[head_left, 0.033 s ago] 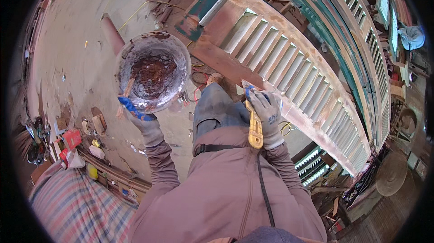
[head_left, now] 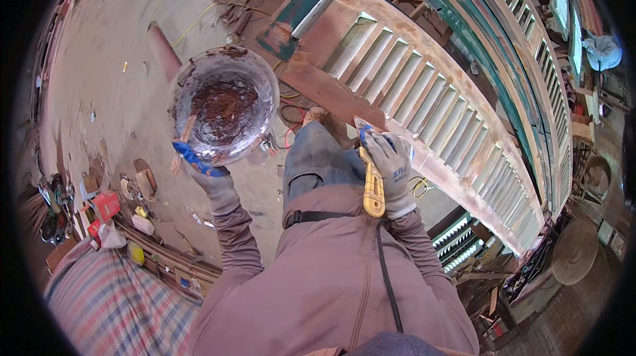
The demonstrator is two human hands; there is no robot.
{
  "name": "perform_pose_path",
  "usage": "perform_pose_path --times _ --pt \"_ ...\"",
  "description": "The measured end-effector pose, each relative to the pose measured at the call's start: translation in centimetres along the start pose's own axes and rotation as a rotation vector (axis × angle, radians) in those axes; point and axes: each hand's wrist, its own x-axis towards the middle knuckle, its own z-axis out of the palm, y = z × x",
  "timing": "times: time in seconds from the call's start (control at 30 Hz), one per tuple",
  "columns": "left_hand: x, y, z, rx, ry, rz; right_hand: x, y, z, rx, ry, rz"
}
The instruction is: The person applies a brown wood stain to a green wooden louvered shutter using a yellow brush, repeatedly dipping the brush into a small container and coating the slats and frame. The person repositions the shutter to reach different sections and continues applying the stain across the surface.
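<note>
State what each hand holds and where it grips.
Left hand grips the round metal bowl at its near rim. Right hand grips a yellow-handled scraper around its handle.

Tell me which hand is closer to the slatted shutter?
Right. The right hand, holding a yellow-handled scraper, is at the shutter, by its lower edge. The left hand is off to the side, holding a bowl.
</note>
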Motion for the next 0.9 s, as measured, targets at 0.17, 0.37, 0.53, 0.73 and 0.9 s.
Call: perform_pose_path --times 0.17,0.37,0.53,0.73,0.9 --pt "2.4 -0.1 1.4 0.072 -0.011 -0.019 0.5 -1.2 1.2 -0.074 0.024 0.080" --pt "7.8 -4.5 -1.7 0.491 -0.187 0.370 -1.0 -1.3 3.0 -0.197 0.045 0.121" --pt "9.3 -2.3 2.5 -0.033 -0.190 -0.009 -1.6 -1.7 3.0 -0.325 0.142 0.243" --pt "12.5 -4.6 1.9 0.596 -0.392 0.563 -1.6 -0.7 5.1 -0.411 0.103 0.233" --pt "10.1 -0.4 6.9 -0.141 -0.425 -0.010 -1.9 -2.8 4.5 -0.319 0.087 0.231"
